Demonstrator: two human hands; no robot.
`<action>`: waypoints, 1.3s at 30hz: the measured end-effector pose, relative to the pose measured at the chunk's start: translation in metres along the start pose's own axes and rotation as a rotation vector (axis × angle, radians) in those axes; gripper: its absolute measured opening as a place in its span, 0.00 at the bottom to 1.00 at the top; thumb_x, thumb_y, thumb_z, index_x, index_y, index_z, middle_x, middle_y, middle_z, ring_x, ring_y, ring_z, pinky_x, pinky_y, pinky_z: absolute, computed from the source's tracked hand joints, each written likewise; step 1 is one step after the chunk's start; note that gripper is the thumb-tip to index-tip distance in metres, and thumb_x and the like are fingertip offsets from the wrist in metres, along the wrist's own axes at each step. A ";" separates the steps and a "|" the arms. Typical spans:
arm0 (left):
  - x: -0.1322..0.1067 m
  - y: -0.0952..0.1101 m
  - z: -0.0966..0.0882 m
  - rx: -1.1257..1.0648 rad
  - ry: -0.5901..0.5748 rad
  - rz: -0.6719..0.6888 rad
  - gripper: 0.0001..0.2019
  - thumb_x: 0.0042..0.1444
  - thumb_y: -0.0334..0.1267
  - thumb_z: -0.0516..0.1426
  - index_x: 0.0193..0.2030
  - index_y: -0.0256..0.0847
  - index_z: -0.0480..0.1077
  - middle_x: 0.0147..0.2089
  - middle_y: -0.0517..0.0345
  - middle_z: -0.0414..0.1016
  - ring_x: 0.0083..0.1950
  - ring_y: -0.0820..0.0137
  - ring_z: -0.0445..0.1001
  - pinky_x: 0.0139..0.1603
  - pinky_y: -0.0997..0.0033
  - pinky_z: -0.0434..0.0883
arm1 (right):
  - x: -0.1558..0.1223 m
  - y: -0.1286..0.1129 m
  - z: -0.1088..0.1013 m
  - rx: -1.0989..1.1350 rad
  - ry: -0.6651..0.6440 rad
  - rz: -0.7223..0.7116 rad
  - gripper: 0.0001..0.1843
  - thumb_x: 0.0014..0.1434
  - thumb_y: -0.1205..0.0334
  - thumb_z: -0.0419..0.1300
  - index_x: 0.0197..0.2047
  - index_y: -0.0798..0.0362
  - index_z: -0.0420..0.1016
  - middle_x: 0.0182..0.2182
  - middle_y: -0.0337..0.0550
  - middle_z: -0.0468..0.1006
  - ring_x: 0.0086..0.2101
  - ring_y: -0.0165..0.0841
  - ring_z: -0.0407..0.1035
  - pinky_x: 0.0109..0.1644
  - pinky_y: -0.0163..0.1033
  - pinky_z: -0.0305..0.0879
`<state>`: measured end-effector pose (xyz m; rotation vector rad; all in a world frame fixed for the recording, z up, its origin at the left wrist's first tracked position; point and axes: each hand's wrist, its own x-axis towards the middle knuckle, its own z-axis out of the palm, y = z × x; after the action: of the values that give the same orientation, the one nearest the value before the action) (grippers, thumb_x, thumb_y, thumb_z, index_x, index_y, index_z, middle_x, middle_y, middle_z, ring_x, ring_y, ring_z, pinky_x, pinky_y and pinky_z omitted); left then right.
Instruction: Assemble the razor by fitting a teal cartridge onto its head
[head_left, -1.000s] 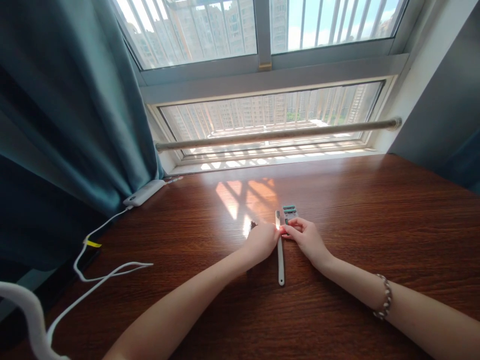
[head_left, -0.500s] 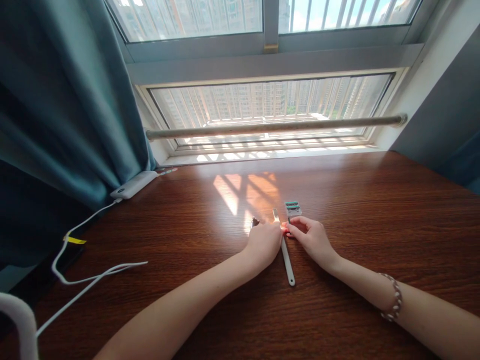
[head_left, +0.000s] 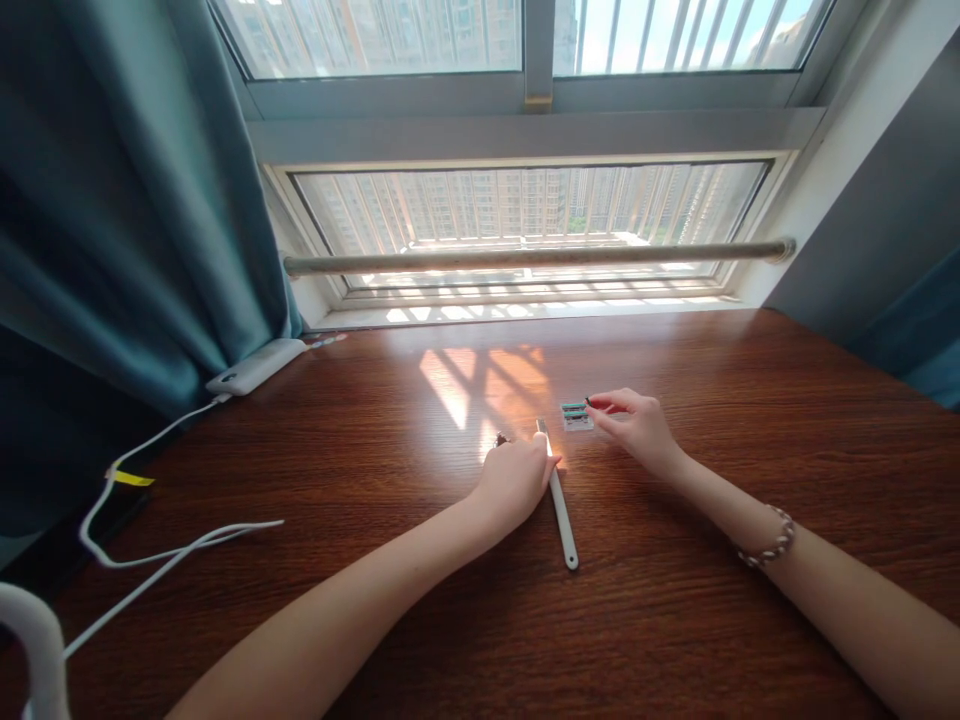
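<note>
My left hand is closed and rests low over the table, beside a slim white toothbrush-like brush with a hole in its lower end. From behind its knuckles pokes the shiny dark end of a metal-looking handle; the rest is hidden by the hand. Right of the brush's head lies a small clear case with teal-edged razor cartridges in it. My right hand, at the case's right edge, pinches a small dark razor cartridge between thumb and fingertips.
A white power bank lies by the curtain, with a white cable running across the left of the brown table. A yellow tag is near the cable. The window and its rail are behind the table.
My right hand has moved up and away from my left hand, carrying the small cartridge to the case's upper right corner. My left hand stays closed beside the brush. The view has shifted slightly.
</note>
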<state>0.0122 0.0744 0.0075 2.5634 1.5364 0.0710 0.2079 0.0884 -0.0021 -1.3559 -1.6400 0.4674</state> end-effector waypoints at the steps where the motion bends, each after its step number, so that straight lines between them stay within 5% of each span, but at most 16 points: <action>1: -0.001 0.000 -0.001 0.005 0.009 0.006 0.19 0.58 0.47 0.42 0.41 0.34 0.65 0.31 0.43 0.72 0.34 0.56 0.73 0.32 0.63 0.65 | 0.003 0.006 -0.003 -0.080 -0.014 -0.071 0.10 0.50 0.57 0.59 0.35 0.49 0.76 0.31 0.43 0.76 0.33 0.37 0.67 0.40 0.44 0.62; 8: -0.012 0.019 -0.003 -0.011 0.024 0.066 0.19 0.58 0.48 0.41 0.38 0.37 0.66 0.29 0.46 0.72 0.32 0.61 0.72 0.34 0.65 0.65 | 0.007 0.030 0.005 -0.235 -0.168 -0.253 0.10 0.52 0.58 0.58 0.38 0.44 0.77 0.32 0.44 0.74 0.37 0.39 0.61 0.44 0.45 0.60; 12: -0.021 0.032 -0.001 -0.059 0.066 0.204 0.19 0.59 0.46 0.40 0.36 0.37 0.66 0.25 0.47 0.71 0.28 0.62 0.71 0.30 0.66 0.65 | 0.009 0.035 0.011 -0.201 -0.186 -0.282 0.10 0.52 0.58 0.58 0.39 0.42 0.76 0.41 0.41 0.72 0.44 0.39 0.61 0.50 0.46 0.58; 21: -0.026 0.035 -0.006 -0.037 0.058 0.280 0.19 0.59 0.46 0.39 0.33 0.38 0.65 0.24 0.48 0.71 0.26 0.60 0.71 0.26 0.66 0.65 | 0.011 0.041 0.011 -0.109 -0.287 -0.241 0.12 0.53 0.59 0.58 0.42 0.43 0.74 0.48 0.39 0.70 0.48 0.37 0.63 0.54 0.44 0.56; 27: -0.026 0.034 -0.005 -0.042 0.057 0.281 0.19 0.59 0.46 0.38 0.33 0.38 0.64 0.25 0.48 0.71 0.26 0.60 0.71 0.26 0.66 0.64 | 0.011 0.040 0.011 -0.080 -0.287 -0.196 0.26 0.49 0.59 0.61 0.53 0.47 0.65 0.50 0.44 0.68 0.51 0.38 0.61 0.56 0.46 0.55; 32: -0.026 0.029 -0.003 -0.106 0.056 0.250 0.18 0.59 0.46 0.40 0.33 0.38 0.65 0.25 0.49 0.71 0.27 0.63 0.70 0.28 0.68 0.63 | 0.010 0.043 0.012 -0.048 -0.274 -0.158 0.27 0.48 0.60 0.62 0.53 0.50 0.64 0.46 0.46 0.71 0.47 0.39 0.65 0.52 0.46 0.59; 35: -0.023 0.024 -0.003 -0.364 0.082 0.189 0.17 0.57 0.47 0.44 0.29 0.38 0.64 0.25 0.53 0.69 0.28 0.66 0.68 0.29 0.69 0.62 | 0.008 0.033 0.010 -0.018 -0.234 -0.139 0.28 0.47 0.60 0.63 0.52 0.51 0.63 0.45 0.46 0.71 0.45 0.38 0.66 0.51 0.46 0.61; 39: -0.014 0.023 -0.007 -1.251 -0.050 -0.032 0.18 0.56 0.51 0.43 0.33 0.37 0.62 0.26 0.56 0.68 0.25 0.71 0.66 0.28 0.71 0.63 | 0.000 -0.008 0.001 0.135 -0.158 -0.158 0.25 0.48 0.58 0.63 0.50 0.51 0.64 0.43 0.44 0.72 0.44 0.35 0.67 0.48 0.43 0.63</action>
<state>0.0243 0.0522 0.0186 1.5025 0.9658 0.6983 0.2029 0.0865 0.0035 -1.1035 -1.7946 0.5918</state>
